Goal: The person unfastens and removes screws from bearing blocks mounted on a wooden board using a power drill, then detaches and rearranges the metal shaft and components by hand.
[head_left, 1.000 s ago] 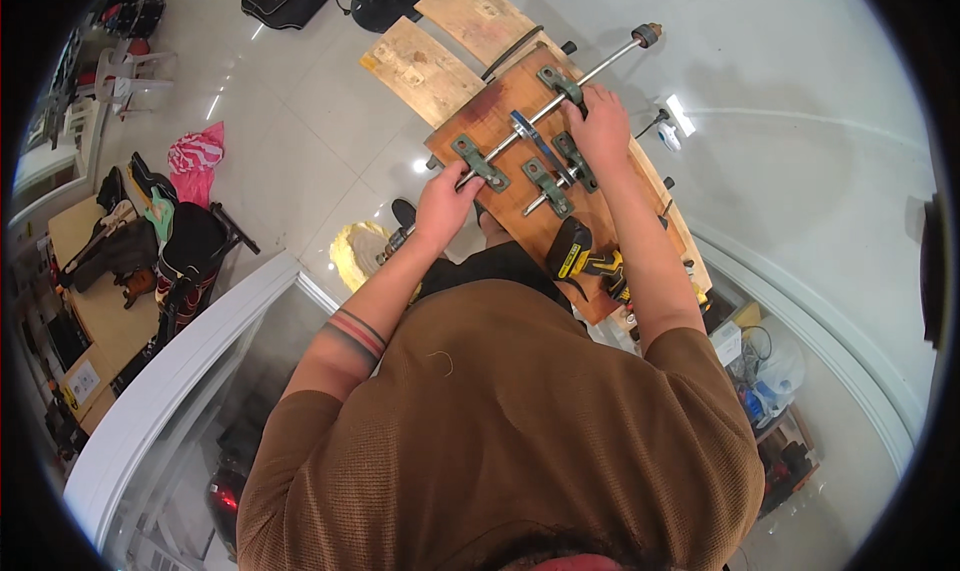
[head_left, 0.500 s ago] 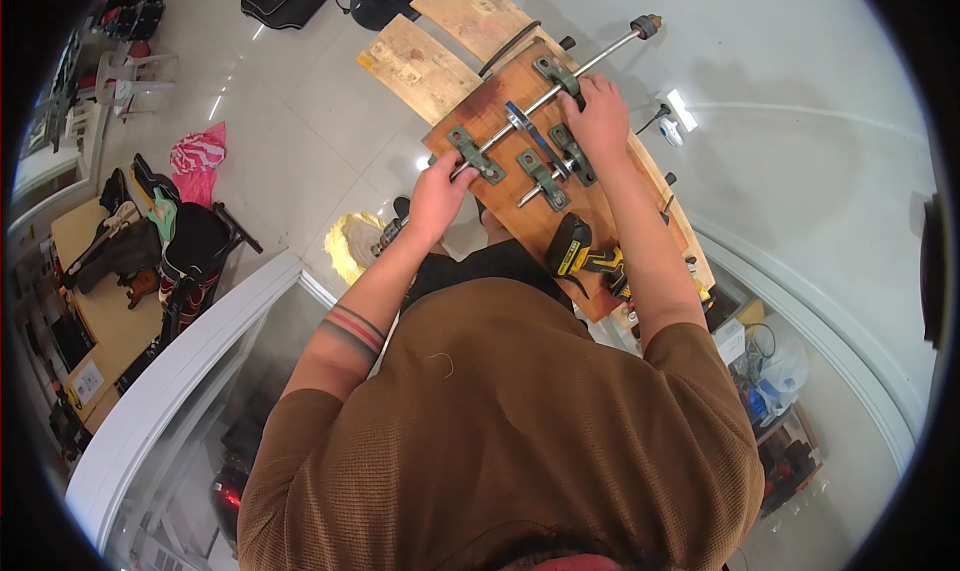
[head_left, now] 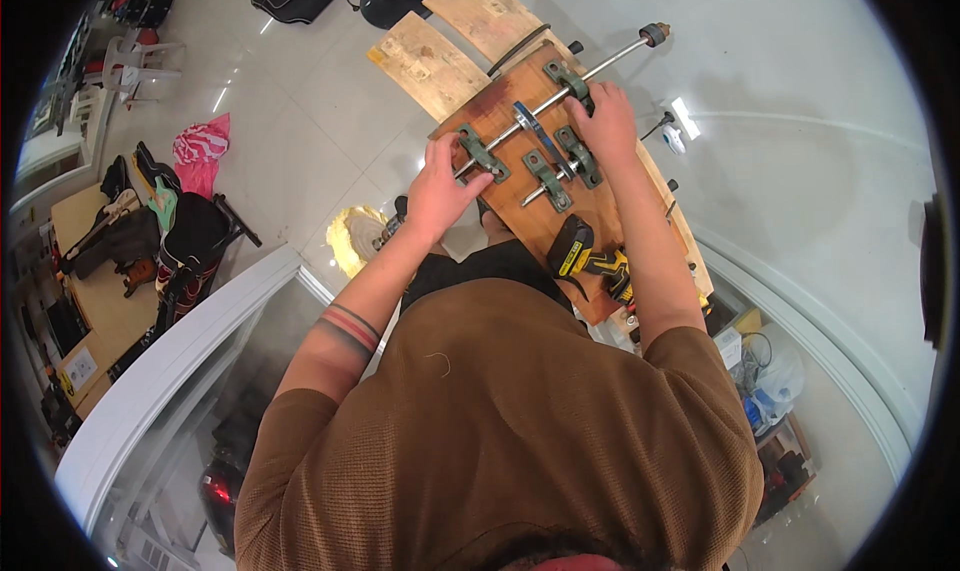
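A long steel shaft point(head_left: 612, 61) lies across a reddish-brown board point(head_left: 525, 226), running through two green bearing blocks. My left hand point(head_left: 438, 193) spans the left bearing block point(head_left: 479, 151), thumb at its near end and fingers at its far end. At the far right block point(head_left: 564, 75), my right hand point(head_left: 608, 123) has its thumb and fingers closed about the near end. A dark chuck-like end piece point(head_left: 654, 35) sits on the shaft's far tip. Between the blocks, a belt point(head_left: 540, 141) loops from a pulley point(head_left: 522, 116) toward a shorter shaft in two more green blocks point(head_left: 546, 181).
On the board's near part rests a yellow and black cordless drill point(head_left: 590, 259). Pale planks point(head_left: 430, 69) stick out at the far left. A pink striped bag point(head_left: 202, 151) is on the tiled floor, and a white-framed glass panel point(head_left: 180, 366) stands at my left.
My left hand has shifted from gripping the block's left side near the shaft end to straddling the whole block. My right hand stays at the far block. The view has shifted slightly.
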### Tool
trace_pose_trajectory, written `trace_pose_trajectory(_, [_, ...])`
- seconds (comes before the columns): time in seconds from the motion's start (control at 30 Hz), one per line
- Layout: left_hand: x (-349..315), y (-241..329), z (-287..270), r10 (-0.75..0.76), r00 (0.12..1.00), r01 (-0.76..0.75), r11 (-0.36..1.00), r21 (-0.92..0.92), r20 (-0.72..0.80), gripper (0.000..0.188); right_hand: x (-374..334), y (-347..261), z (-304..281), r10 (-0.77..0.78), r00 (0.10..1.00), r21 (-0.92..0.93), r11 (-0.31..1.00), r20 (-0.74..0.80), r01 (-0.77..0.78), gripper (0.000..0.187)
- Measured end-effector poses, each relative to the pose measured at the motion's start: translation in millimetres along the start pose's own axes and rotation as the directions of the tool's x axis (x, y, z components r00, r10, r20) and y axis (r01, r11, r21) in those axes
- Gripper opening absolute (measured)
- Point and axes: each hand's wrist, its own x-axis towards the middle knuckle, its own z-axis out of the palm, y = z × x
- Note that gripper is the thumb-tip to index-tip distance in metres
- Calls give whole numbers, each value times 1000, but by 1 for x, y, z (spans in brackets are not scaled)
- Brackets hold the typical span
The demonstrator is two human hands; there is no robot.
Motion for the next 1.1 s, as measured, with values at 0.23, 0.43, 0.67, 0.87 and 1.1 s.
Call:
trace_pose_trajectory(0.23, [8,13,0,-116,984,93,981,170,134,81,-2,2,-1,21,999,-30,999,34,-20,41])
trace_pose_trajectory(0.43, [10,11,1,-121,981,89,975,203,151,74,-8,0,-3,27,999,10,1000,19,-27,40])
trace_pose_trajectory(0.67, [10,8,-2,-127,976,90,975,204,175,73,-33,-36,-24,-47,984,56,997,-171,57,22])
trace_pose_trajectory(0.87, [8,16,-20,-156,945,100,974,201,287,76,-58,-59,-16,-96,995,73,993,-9,96,14])
trace_pose_trajectory(1.1, [-25,-9,-72,-109,986,102,993,58,128,58,-59,-71,-20,-105,993,177,978,-54,113,16])
